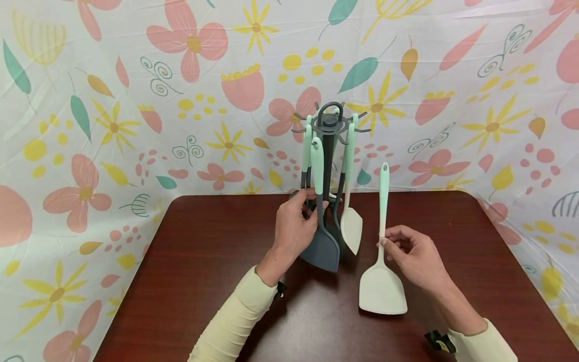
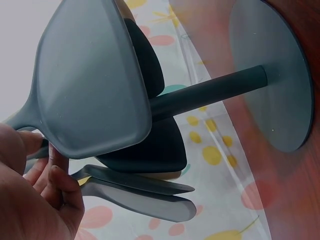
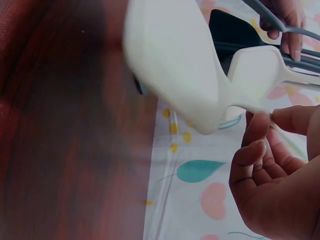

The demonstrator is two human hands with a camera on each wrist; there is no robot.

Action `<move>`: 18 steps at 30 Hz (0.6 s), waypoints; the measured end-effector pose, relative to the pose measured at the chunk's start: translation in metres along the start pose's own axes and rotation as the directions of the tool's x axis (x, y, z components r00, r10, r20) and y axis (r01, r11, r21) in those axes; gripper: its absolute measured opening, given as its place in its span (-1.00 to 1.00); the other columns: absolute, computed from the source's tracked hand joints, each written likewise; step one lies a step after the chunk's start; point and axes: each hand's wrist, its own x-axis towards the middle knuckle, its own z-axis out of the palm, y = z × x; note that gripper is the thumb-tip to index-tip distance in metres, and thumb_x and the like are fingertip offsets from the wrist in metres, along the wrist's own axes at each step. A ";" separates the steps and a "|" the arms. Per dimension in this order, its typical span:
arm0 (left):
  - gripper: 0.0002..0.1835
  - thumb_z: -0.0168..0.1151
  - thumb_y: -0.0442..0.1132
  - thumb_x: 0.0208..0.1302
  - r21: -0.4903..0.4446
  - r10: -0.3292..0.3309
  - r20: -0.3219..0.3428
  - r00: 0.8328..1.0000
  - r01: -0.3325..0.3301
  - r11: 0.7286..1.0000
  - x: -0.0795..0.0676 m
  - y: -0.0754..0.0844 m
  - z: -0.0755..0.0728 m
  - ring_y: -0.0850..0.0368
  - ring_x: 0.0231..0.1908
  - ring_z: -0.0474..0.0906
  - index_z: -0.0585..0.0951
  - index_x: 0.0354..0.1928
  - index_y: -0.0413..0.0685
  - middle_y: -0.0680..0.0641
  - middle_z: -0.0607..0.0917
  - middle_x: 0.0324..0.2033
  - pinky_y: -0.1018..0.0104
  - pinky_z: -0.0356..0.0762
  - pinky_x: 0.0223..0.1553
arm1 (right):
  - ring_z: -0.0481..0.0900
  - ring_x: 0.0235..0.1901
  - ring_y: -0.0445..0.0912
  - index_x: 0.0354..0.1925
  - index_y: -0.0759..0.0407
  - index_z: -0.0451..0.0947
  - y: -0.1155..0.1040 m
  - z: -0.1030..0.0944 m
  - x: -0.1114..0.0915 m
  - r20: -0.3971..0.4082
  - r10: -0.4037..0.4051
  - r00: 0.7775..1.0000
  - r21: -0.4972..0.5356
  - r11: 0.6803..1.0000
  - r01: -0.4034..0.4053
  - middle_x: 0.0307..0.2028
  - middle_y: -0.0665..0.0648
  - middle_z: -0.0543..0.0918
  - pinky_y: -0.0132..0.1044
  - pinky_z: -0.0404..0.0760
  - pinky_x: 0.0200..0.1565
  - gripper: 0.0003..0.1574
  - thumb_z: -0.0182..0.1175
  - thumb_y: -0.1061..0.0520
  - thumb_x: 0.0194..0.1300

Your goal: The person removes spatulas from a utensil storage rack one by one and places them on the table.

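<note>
White patterned cloth (image 1: 135, 35), bearing pink, yellow and teal flowers and leaves, is spanning the upper frame and both sides, while a red-brown tabletop (image 1: 203, 246) is occupying the lower centre, reflecting pale light near the bottom.

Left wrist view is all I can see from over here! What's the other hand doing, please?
Observer: In the head view, the right hand is pinching a white turner.

Operator: Cool! And what's at the very top of the stand?

Observer: The stand has a dark loop on top.

Operator: I only see the bottoms of the hanging things. What colour are their handles?

Observer: The hanging handles that show in the head view are mint green.
</note>
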 end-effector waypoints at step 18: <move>-0.71 0.42 -0.15 0.47 -0.018 -0.011 -0.003 1.000 0.011 1.000 0.000 -0.001 0.001 0.35 -0.49 0.58 0.70 0.15 -0.01 0.04 0.81 -0.05 0.39 0.57 -0.45 | 0.65 -0.49 -0.07 -0.06 0.26 0.68 0.011 0.007 -0.003 0.033 0.059 0.998 -0.017 0.998 -0.059 -0.33 0.17 0.75 -0.31 0.58 -0.51 -0.85 0.34 0.19 0.51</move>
